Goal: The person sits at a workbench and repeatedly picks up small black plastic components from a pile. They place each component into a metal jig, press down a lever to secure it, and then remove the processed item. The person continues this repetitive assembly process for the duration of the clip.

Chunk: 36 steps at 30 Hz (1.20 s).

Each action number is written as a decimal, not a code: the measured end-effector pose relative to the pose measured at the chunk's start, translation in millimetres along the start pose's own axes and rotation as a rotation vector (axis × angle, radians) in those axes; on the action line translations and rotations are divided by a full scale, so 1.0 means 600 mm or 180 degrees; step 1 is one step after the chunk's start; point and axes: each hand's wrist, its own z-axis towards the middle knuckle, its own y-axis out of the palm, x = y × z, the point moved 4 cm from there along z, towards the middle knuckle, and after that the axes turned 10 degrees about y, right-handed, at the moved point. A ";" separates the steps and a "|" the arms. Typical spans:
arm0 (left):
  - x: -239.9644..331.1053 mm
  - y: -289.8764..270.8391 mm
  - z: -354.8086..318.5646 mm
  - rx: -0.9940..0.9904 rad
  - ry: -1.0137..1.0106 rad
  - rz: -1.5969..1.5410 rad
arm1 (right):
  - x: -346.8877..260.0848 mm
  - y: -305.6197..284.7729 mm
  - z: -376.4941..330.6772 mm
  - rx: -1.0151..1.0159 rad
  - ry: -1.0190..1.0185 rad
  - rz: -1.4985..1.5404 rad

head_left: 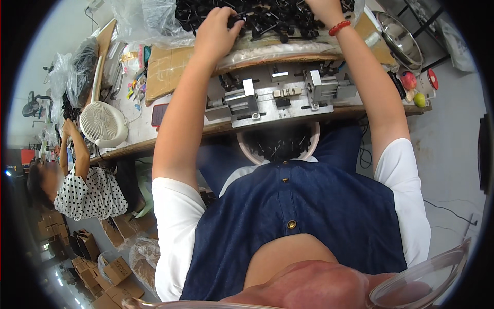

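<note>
Small black parts with thin stems and rounded ends form a large pile at the far side of the bench. At the pile's left edge is my left hand, with thumb and forefinger curved and a gap between them. My right hand reaches over the pile's right side; its fingers are cut off by the upper edge of the view. A metal fixture with two facing clamp blocks stands on the bench between my forearms. Below it, a pale round tub at my lap contains more black parts.
Cardboard and clear plastic edge the pile. A white fan and a red-edged phone are on the left. At the right are a steel basin and fruit. Another person works at far left.
</note>
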 end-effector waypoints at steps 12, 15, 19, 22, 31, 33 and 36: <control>-0.105 0.016 0.009 0.0660 -0.0708 -0.1313 | -0.080 -0.066 -0.319 -0.1129 0.0574 0.1834; -0.097 0.028 0.006 0.0906 -0.0852 -0.1664 | -0.096 -0.061 -0.410 -0.1443 -0.0718 0.0206; -0.057 0.005 0.008 0.0863 -0.1084 -0.2280 | -0.084 -0.033 -0.450 -0.1447 -0.0812 -0.0466; 0.012 -0.034 0.000 0.0837 -0.1023 -0.2432 | -0.068 -0.014 -0.451 -0.1365 -0.0956 -0.0624; 0.046 -0.050 -0.066 0.0839 -0.0860 -0.2958 | -0.068 -0.010 -0.449 -0.1193 -0.1050 -0.0669; 0.070 -0.068 -0.085 0.0748 -0.0887 -0.2939 | -0.068 -0.009 -0.451 -0.1203 -0.1060 -0.0673; 0.110 -0.083 -0.118 0.0731 -0.0882 -0.3030 | -0.071 -0.011 -0.444 -0.1202 -0.1106 -0.0677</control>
